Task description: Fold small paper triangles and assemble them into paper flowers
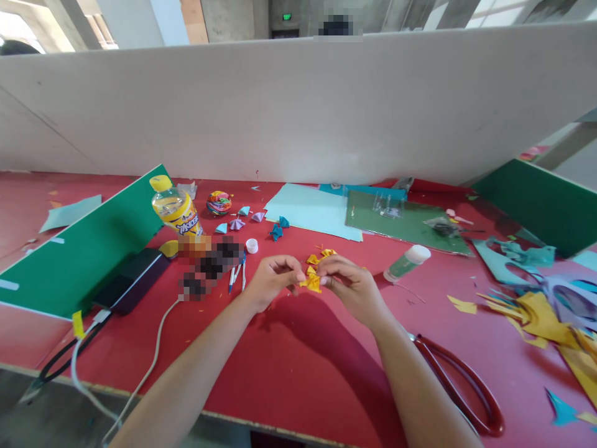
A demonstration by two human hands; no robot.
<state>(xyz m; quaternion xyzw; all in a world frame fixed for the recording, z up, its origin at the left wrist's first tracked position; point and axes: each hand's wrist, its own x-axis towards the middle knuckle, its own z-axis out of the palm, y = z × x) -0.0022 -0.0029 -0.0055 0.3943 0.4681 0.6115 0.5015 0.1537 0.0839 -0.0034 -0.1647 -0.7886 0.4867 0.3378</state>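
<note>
Between my two hands, above the red table, is a small folded yellow paper piece (312, 281). My left hand (275, 280) pinches its left side with thumb and forefinger. On the other side, my right hand (352, 286) grips its right edge in the same way. Just beyond lie more folded yellow paper pieces (313, 259), partly hidden by my fingers. A glue stick (405, 264) with a white cap stands tilted-looking to the right of my right hand. Red-handled scissors (459, 373) lie beside my right forearm, which covers part of them.
Small folded blue and purple papers (237, 224), a yellow-capped bottle (176, 208) and a white cap (252, 246) sit to the left. A black power bank (133, 280) trails cables. Light blue sheets (312, 211), a green sheet (401, 224) and yellow scraps (541, 317) lie beyond and right.
</note>
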